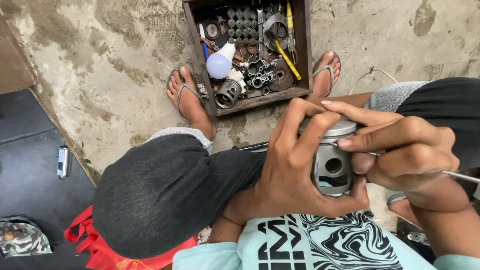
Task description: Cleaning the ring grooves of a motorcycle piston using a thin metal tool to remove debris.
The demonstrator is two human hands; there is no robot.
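The left hand [295, 170] is wrapped around a grey metal piston [332, 160], fingers curled over its top edge and thumb hooked under its base, so it is closed firmly on the part. The piston sits upright between both hands, just above the person's lap, with its round side hole facing the camera. The right hand [405, 150] is closed too, pinching a thin metal tool [460, 176] whose shaft runs out to the right; its fingertips press against the piston's upper rim, and the tool's tip is hidden behind the fingers.

Beyond the hands, on the concrete floor [115, 65], stands a wooden box [302, 45] between two sandalled feet. It is packed with metal parts, a white light bulb [220, 62] and a yellow-handled tool [287, 60]. Far to the left of the left hand lies a small silver lighter [62, 161] on a dark mat, and below it a red bag [97, 247].
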